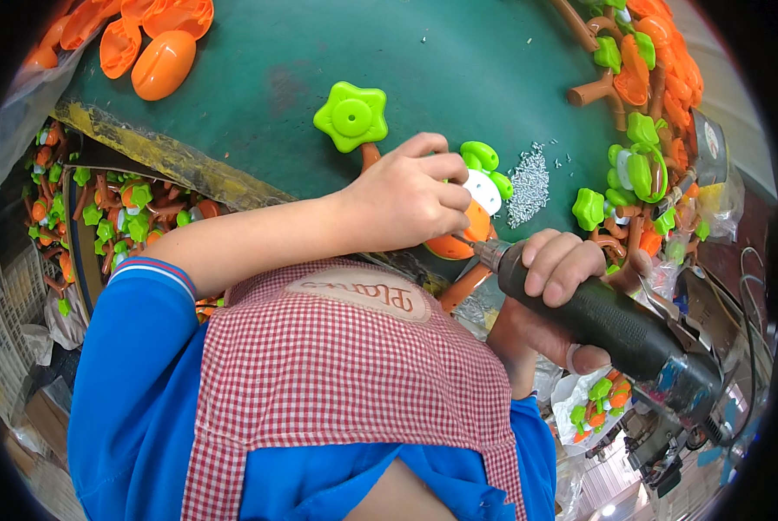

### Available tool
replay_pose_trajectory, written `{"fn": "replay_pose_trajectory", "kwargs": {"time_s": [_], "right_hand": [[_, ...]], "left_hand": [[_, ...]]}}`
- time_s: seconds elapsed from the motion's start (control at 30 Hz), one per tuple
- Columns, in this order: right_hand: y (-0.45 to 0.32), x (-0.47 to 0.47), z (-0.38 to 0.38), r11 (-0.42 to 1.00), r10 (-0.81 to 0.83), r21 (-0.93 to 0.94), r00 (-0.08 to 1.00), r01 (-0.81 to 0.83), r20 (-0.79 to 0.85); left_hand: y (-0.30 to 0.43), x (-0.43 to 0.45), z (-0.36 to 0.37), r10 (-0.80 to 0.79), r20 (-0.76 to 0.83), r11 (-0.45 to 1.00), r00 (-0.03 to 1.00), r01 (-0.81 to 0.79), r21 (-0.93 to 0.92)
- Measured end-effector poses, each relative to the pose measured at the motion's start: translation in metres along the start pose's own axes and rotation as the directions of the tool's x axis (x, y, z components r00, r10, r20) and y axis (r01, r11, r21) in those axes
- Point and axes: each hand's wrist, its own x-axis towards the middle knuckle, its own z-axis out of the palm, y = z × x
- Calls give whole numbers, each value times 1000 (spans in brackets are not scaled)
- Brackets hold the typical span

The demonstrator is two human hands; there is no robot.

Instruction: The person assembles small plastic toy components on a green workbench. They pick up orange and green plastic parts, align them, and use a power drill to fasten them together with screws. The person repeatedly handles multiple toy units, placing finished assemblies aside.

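Note:
My left hand point(421, 195) grips a plastic toy figure at the edge of the green work table point(252, 111). The figure has an orange body point(477, 225), a white piece point(483, 190) with small holes, a green lobed part point(483, 159) and brown limbs. A green star-shaped piece point(351, 117) sits on one brown limb, beyond my knuckles. In my right hand point(561, 280) is a black electric screwdriver point(597, 312), held at a slant. Its bit points at the orange body beside my left fingertips; whether it sits in a screw is hidden. Small silver screws point(529, 185) lie piled to the right of the figure.
Orange shell halves point(164, 65) lie at the far left of the table. Brown, green and orange parts point(643, 137) are heaped along the right side. Below the worn yellow table edge point(161, 159), a box point(128, 215) holds many similar figures. A cable point(750, 365) hangs at right.

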Motion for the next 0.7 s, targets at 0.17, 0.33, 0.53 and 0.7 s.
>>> {"fn": "replay_pose_trajectory", "kwargs": {"time_s": [0.17,0.33,0.53,0.7], "right_hand": [[1,1,2,998,-48,-50,999,48,7],[5,2,0,996,-83,-17,997,83,1],[3,4,3,998,-53,-17,998,53,-27],[10,5,5,999,-35,-26,998,34,-60]], "left_hand": [[4,0,-4,-65,14,988,998,67,-138],[3,1,-8,-86,69,991,994,93,-93],[6,3,-10,-146,105,975,984,161,-153],[8,7,-12,-415,236,903,879,429,-10]]}}
